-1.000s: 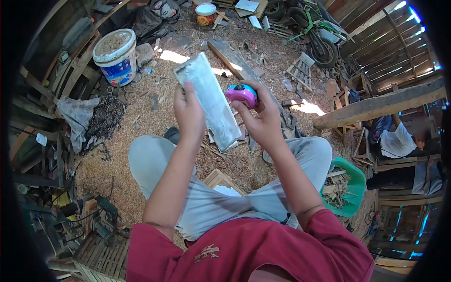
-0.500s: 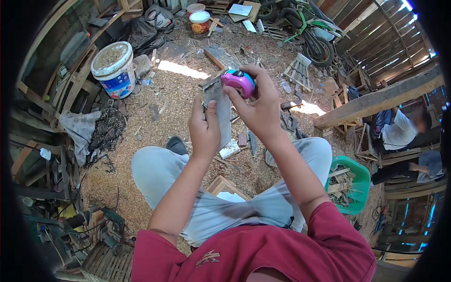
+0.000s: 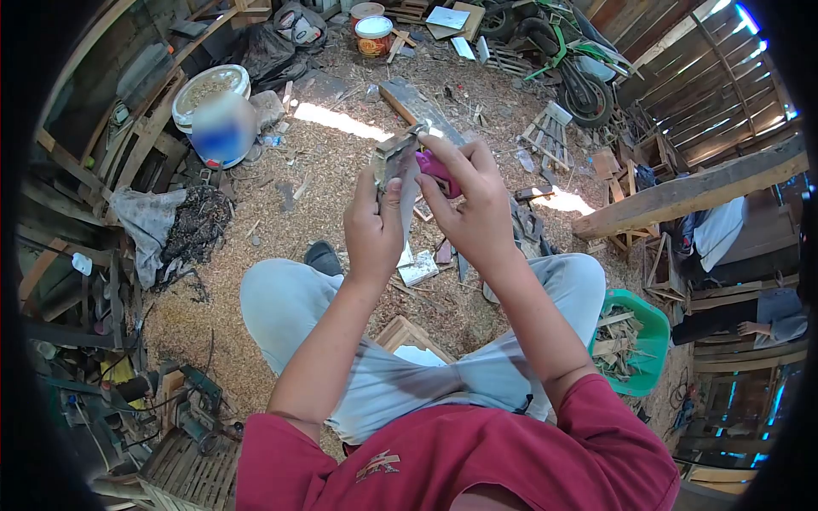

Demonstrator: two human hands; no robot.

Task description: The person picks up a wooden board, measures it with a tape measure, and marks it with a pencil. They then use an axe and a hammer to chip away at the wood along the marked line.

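My left hand (image 3: 372,223) is closed around the near side of a thin grey panel with a wooden edge (image 3: 411,192), which stands tilted in front of me. My right hand (image 3: 479,204) grips a pink tape measure (image 3: 437,175), mostly covered by the fingers. Its index finger reaches to the panel's upper corner, and the tape measure sits close against the panel's right side. Below, between my legs, lies a small wooden frame (image 3: 396,335) with a pale surface inside it.
Wood shavings cover the floor around small wood offcuts (image 3: 418,269). A green basin (image 3: 649,341) of scraps stands beside my right knee. A wooden post (image 3: 690,198) slants at right, with a person's hand (image 3: 753,328) beyond. A white bucket (image 3: 213,89) and a motorbike (image 3: 588,89) stand farther back.
My right hand has turned, its index finger now stretched to the panel's upper corner, and the tape measure has moved lower behind the fingers. The panel has tilted slightly.
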